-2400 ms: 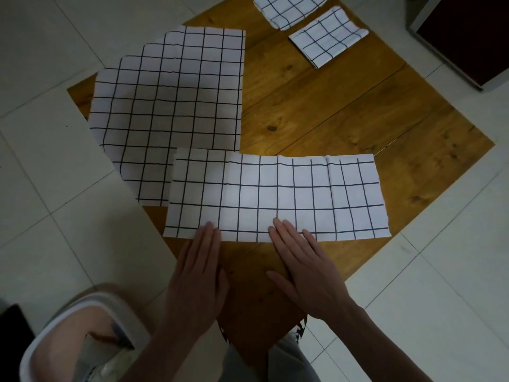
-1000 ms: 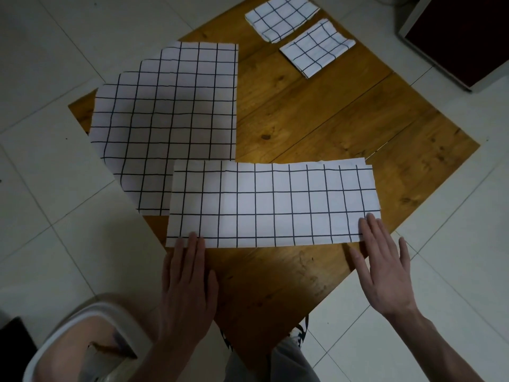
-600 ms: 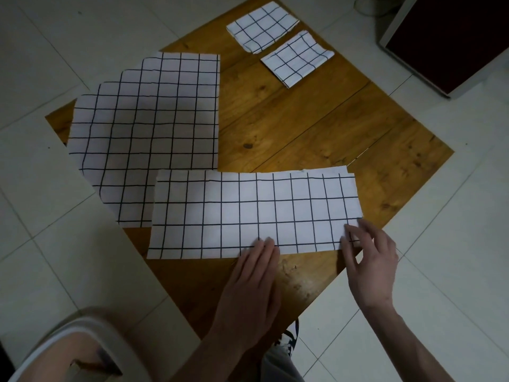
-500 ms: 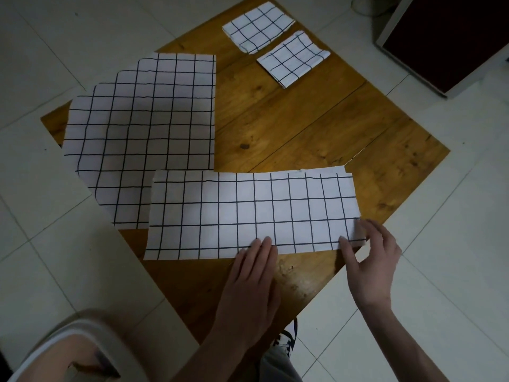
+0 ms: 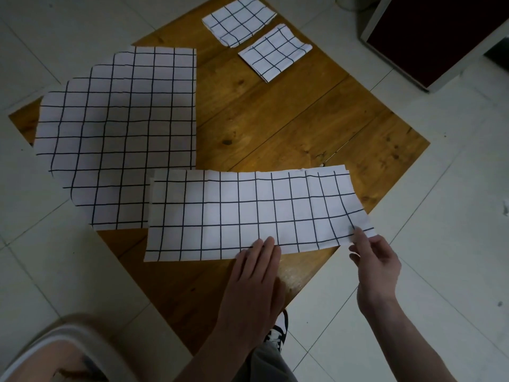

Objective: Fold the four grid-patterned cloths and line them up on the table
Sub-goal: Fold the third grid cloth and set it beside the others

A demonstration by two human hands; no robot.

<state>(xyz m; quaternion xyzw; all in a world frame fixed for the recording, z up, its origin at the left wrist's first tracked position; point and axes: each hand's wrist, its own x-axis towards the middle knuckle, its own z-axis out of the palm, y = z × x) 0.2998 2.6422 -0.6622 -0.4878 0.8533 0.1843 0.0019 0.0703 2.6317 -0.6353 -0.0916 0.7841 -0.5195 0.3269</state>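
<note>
Lying along the near part of the wooden table [image 5: 289, 128], the half-folded cloth [image 5: 248, 213] forms a long strip running left to right, its near right corner lifted slightly off the wood. The right hand [image 5: 377, 267] pinches that corner between thumb and curled fingers. The left hand [image 5: 253, 285] lies flat with straight fingers close together, its fingertips pressing the strip's near edge around the middle, the palm resting on the table.

The strip's left end overlaps the near right corner of the unfolded cloth [image 5: 118, 133], which is spread flat on the left side of the table, its left and near edges hanging past the table's rim. At the far end, two folded cloths sit side by side, small squares just apart: the farther folded cloth [image 5: 238, 20] and the nearer folded cloth [image 5: 274, 52] to its right.

The table stands on a pale tiled floor [image 5: 454, 216]. A dark cabinet [image 5: 440, 31] stands at the far right.
</note>
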